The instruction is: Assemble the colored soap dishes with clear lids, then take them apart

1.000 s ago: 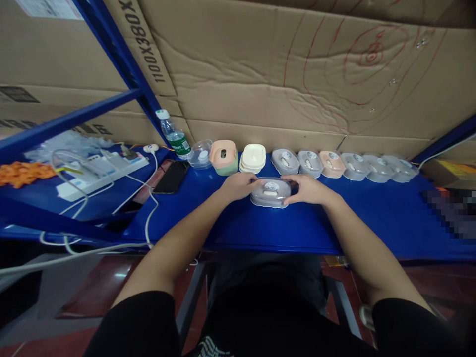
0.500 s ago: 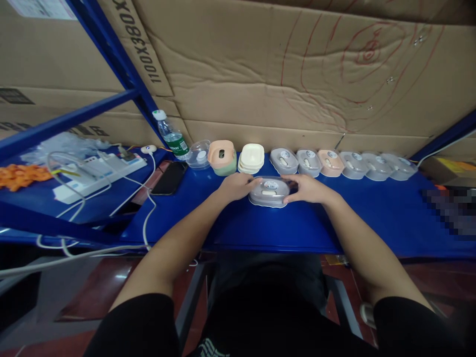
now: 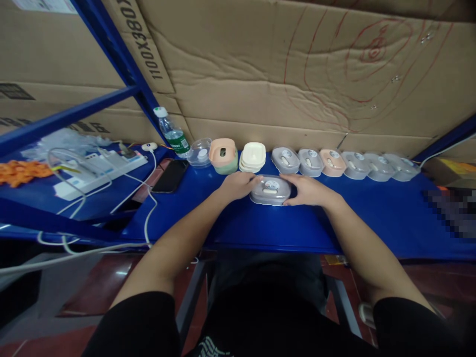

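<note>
A grey oval lidded box [image 3: 270, 191] with a clear cover, a round white sticker and a small pale handle rests on the blue table in front of me. My left hand [image 3: 240, 186] holds its left side, thumb on the cover's edge. On the opposite side my right hand [image 3: 309, 190] grips the right end between thumb and fingers. Just behind stands a stack of cream square containers [image 3: 253, 156]. To its left, a peach container [image 3: 223, 152] sits on a green one.
Along the cardboard wall stands a row of similar boxes, grey ones [image 3: 311, 162] and a peach one [image 3: 332, 162]. At left are a clear round tub [image 3: 200, 153], water bottle [image 3: 174, 136], phone [image 3: 170, 176], power strip [image 3: 98, 173] with cables, and orange pieces [image 3: 24, 172].
The view has shifted very slightly. Both hands stay on the grey box, and the right hand's fingers reach a little farther around its edge.
</note>
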### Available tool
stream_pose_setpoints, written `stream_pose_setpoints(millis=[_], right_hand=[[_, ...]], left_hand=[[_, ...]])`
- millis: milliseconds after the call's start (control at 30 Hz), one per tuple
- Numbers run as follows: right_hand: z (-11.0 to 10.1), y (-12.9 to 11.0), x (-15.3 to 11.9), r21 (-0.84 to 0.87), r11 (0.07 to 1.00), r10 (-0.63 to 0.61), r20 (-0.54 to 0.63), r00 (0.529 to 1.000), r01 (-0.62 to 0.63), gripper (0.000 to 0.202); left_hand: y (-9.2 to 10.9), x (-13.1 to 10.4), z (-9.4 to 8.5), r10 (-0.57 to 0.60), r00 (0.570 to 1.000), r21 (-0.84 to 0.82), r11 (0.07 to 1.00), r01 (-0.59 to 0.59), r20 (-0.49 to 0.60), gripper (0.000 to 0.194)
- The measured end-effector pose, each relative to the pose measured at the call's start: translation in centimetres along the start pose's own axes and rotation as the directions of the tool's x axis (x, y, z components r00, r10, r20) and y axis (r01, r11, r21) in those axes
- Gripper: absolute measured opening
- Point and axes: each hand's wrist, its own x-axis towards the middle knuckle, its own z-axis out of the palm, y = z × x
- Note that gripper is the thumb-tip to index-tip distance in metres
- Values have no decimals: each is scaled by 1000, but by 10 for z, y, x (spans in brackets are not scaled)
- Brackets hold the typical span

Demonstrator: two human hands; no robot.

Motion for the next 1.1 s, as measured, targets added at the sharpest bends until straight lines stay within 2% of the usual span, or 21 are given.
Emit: stream_pose_setpoints(millis=[133, 267, 333, 433, 533, 667, 733, 833, 900, 1100], right_hand=[[4, 2, 1, 77, 995, -72, 15, 997, 71, 118], [7, 0, 6, 142, 983, -123, 15, 992, 120, 98], [5, -2, 6, 135, 984, -118, -2, 993, 117, 95], [-4, -6, 1, 87, 992, -85, -38, 996, 88, 92], [-18, -11, -9, -9, 1000, -31, -103, 994, 30, 73], [-32, -20, -18, -172, 980, 48, -298, 953, -103, 48], [-31, -26, -17, -167, 984, -3, -343, 939, -57, 46], [-21, -32, -9, -127, 983, -161, -276, 947, 130, 43], [-11, -33, -4, -134, 971, -227, -226, 947, 200, 41], [3, -28, 1, -161, 968, -225, -206, 952, 194, 37]], left_hand=[[-1, 0, 1, -1, 1000, 9, 1000, 1, 1, 63], [-1, 1, 2, 3, 1000, 19, 1000, -3, 6, 62], [-1, 2, 2, 18, 1000, 1, 1000, -18, 0, 59], [1, 2, 4, 64, 997, -70, 996, -62, 34, 58], [0, 2, 5, 104, 992, -144, 985, -92, 76, 59], [-7, 2, 4, 65, 998, -140, 988, -66, -8, 63], [-11, 3, 2, 62, 997, -129, 989, -66, -34, 63], [-13, 3, 0, 64, 994, -127, 989, -75, -88, 58], [-14, 3, -1, 70, 988, -139, 986, -89, -136, 55], [-19, 2, -4, 91, 966, -159, 978, -131, -241, 46]])
